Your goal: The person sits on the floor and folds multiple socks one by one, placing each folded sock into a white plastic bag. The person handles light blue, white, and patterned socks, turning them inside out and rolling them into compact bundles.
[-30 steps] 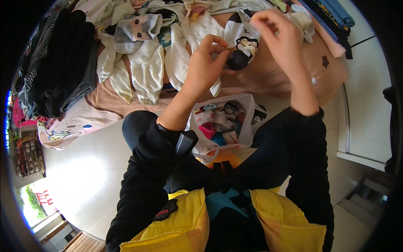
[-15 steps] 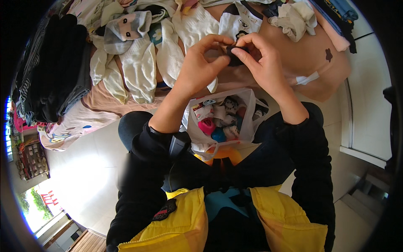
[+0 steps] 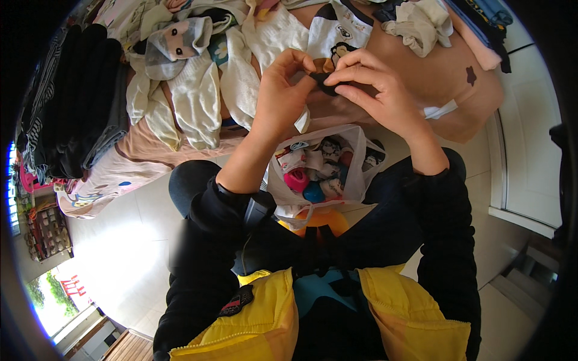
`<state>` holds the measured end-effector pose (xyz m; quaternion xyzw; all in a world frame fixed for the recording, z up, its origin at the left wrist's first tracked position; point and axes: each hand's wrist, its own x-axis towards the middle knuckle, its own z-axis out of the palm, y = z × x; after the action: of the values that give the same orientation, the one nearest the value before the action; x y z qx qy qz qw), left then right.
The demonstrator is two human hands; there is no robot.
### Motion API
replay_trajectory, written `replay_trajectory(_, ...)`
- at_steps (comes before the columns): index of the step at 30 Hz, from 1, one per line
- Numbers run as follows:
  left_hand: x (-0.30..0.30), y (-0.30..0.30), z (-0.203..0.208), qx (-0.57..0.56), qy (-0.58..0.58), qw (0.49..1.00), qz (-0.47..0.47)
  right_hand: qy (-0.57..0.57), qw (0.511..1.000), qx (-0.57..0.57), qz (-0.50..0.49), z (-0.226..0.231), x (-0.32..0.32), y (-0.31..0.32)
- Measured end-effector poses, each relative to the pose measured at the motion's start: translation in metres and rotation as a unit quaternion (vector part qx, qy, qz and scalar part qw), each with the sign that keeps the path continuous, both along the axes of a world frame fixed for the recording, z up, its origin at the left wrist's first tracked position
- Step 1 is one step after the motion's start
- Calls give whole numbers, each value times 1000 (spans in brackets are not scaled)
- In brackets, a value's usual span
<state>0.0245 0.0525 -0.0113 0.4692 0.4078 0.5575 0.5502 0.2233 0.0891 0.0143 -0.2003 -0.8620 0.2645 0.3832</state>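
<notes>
Sock in hand: black-and-white one with a cartoon print (image 3: 338, 35), body lying on the cover, black near end up in the fingers
Left hand (image 3: 284, 90): pinching the left side of that black end, thumb and fingertips together
Right hand (image 3: 374, 83): pinching the same bit from the right, so the fingers hide a good chunk of it
Left of the sock: a row of white socks (image 3: 195, 99), the nearest ones partly behind the left hand, plus a greyish sock with a face on it (image 3: 177, 49)
Right of the sock: crumpled off-white cloth (image 3: 418, 29), and a white strip (image 3: 441, 109) just beside the right wrist
Under it all: brownish-pink cover (image 3: 415, 75)
Far sides: dark clothes pile (image 3: 84, 96) on the left, folded jeans (image 3: 486, 15) top right
Between the knees: translucent white bag (image 3: 361, 150) stuffed with bundled socks (image 3: 314, 171), below the hands
Changed since a second ago: right hand was up off the black end, now it's down beside the left; the off-white cloth and strip show way better
</notes>
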Motion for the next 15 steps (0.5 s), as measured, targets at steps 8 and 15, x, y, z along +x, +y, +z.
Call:
replay_trajectory(8,3,-6,6,-21,33,999,12,90,985,-140,-40,-5,-1,2)
replay_trajectory(15,10,-8,7,13,11,999,47,-7,985,9,-174,-18,-9,6)
